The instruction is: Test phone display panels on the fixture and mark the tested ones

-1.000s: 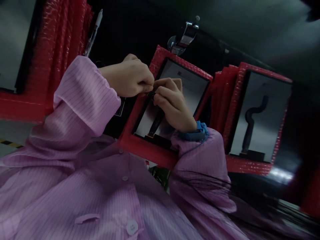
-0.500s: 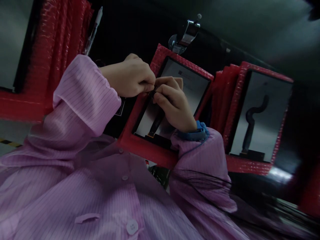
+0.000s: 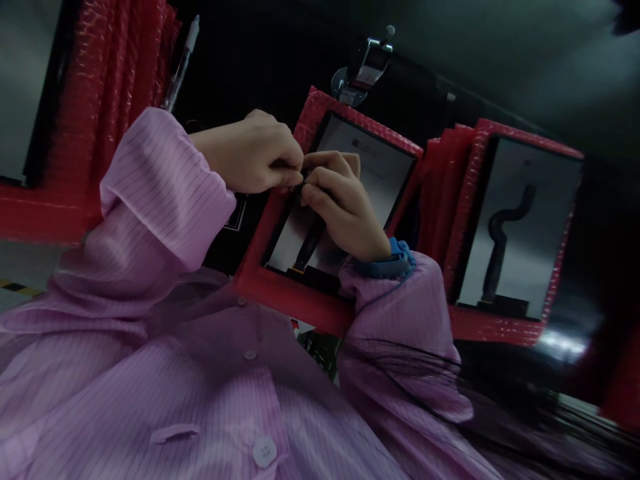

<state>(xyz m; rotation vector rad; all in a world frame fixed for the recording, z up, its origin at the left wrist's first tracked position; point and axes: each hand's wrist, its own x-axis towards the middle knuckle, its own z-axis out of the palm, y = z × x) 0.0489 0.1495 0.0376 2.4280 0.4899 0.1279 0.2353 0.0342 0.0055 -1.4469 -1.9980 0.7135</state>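
My left hand (image 3: 253, 153) and my right hand (image 3: 337, 207) meet over a grey display panel (image 3: 385, 177) that lies on a red bubble-wrap sheet (image 3: 290, 293). Both hands are closed in a pinch on the upper end of a black flex cable (image 3: 309, 243), which runs down the panel to its lower edge. The cable's top end is hidden between my fingertips. I wear pink striped sleeves, and a blue wrist strap (image 3: 387, 263) is on my right wrist.
A second grey panel (image 3: 530, 233) with a curved black flex cable lies on red bubble wrap at the right. More red bubble wrap (image 3: 125, 73) is stacked at the upper left beside a white pen (image 3: 181, 60). A metal clip (image 3: 363, 67) sits behind the panel.
The view has shifted slightly, and my hands have stayed pinched together on the cable's end with only small finger movement.
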